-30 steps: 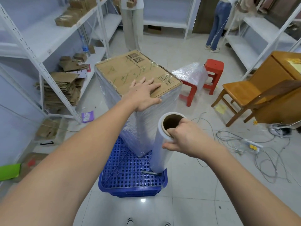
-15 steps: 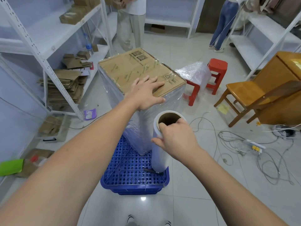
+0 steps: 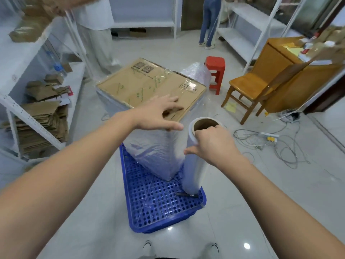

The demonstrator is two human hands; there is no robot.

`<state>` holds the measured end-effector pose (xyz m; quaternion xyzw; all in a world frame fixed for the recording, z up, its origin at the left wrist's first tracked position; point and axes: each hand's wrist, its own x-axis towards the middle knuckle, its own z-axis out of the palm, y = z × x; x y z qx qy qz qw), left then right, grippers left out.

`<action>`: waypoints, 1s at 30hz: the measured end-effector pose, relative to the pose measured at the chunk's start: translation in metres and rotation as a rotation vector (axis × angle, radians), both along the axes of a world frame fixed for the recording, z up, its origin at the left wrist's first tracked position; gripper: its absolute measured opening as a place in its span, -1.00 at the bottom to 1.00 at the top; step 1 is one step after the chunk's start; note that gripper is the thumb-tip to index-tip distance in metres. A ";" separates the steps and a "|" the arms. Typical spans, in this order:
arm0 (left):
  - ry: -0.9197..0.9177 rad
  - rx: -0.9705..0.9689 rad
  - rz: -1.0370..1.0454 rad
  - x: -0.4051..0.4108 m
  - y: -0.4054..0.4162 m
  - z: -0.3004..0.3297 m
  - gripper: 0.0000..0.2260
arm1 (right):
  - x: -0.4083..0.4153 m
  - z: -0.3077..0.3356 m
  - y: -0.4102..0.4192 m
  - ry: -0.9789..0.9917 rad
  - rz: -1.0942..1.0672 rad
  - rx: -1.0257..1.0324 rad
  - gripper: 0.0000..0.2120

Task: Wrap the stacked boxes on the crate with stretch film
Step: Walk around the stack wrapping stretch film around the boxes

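The brown cardboard box stack (image 3: 149, 90), its sides already sheathed in clear film, sits on the one blue perforated plastic crate (image 3: 158, 206) so I can circle it. My left hand (image 3: 158, 116) hovers spread over its near top corner, gripping nothing. My right hand (image 3: 212, 143) hooks fingers into the cardboard core of the single upright stretch film roll (image 3: 194, 165), which stands just beside the stack to feed film

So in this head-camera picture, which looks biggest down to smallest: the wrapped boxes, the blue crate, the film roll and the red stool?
1. wrapped boxes
2. blue crate, though it lies nearer the camera
3. film roll, also near
4. red stool, farther off, so its true size against the roll is unsure
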<state>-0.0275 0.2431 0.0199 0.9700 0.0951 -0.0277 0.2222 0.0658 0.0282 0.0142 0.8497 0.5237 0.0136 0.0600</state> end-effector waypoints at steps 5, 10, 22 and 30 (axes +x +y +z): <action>0.024 0.451 -0.205 -0.011 0.014 -0.023 0.15 | -0.009 0.001 0.002 -0.004 -0.118 0.005 -0.64; -0.096 0.602 -0.232 -0.013 0.020 -0.038 0.01 | -0.018 -0.008 0.010 -0.105 -0.229 0.055 -0.36; -0.025 0.610 -0.159 0.015 0.011 -0.027 -0.03 | 0.004 0.006 -0.003 -0.032 -0.143 0.063 -0.49; 0.001 0.605 -0.089 0.042 -0.006 -0.026 -0.08 | 0.007 -0.001 -0.010 -0.037 -0.014 0.132 -0.46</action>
